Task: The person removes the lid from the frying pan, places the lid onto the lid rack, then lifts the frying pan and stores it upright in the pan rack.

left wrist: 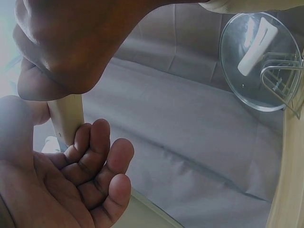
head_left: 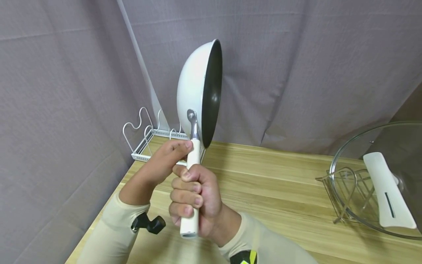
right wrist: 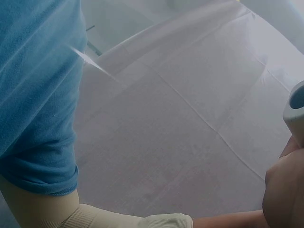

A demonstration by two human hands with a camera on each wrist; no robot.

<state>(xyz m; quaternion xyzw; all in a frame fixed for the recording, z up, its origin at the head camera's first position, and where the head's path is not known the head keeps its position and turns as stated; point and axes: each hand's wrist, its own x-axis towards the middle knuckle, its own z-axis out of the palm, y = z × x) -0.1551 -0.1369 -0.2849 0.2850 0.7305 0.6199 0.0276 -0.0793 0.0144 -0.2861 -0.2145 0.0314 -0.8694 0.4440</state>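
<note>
A white wok (head_left: 192,80) with a dark inside is held upright in mid-air, its open side facing right in the head view. My right hand (head_left: 199,200) grips the lower part of its white handle (head_left: 194,152), fingers wrapped round it. Higher up, my left hand (head_left: 168,157) pinches the handle just below the metal joint. In the left wrist view the left hand (left wrist: 71,180) has its thumb and first fingers at the handle (left wrist: 68,118), the other fingers loosely bent. The handle's hollow end (right wrist: 295,111) shows at the right wrist view's edge.
Behind the wok, a white wire rack (head_left: 141,157) stands at the wooden table's (head_left: 263,183) back left corner. On the right, a glass lid (head_left: 333,165) with a white grip (head_left: 389,194) leans in a metal wire stand (head_left: 336,205). Grey curtains (head_left: 280,73) hang behind and at left.
</note>
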